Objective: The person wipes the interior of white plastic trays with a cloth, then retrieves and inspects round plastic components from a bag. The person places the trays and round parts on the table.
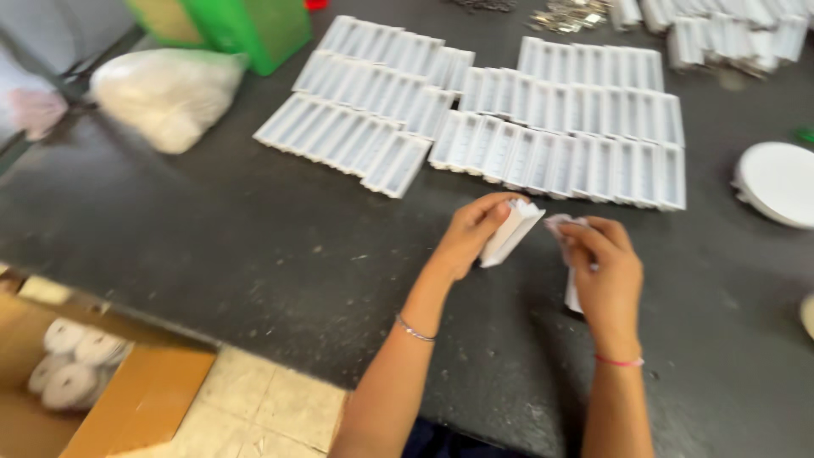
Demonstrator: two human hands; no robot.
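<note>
Left hand (471, 231) pinching a white tray (510, 233), right hand (600, 273) closed on another white piece (573, 293), above the dark table (212, 229); step apparently mid-assembly, next move likely requiring careful alignment.

a small packing workshop: rows of white trays (560, 136) on a dark worktop (212, 229), a cardboard box (127, 399) of rolls beside it.

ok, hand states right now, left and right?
Left hand: closed on a small white folded cardboard box.
Right hand: closed on another white cardboard piece, shape blurred.
</note>
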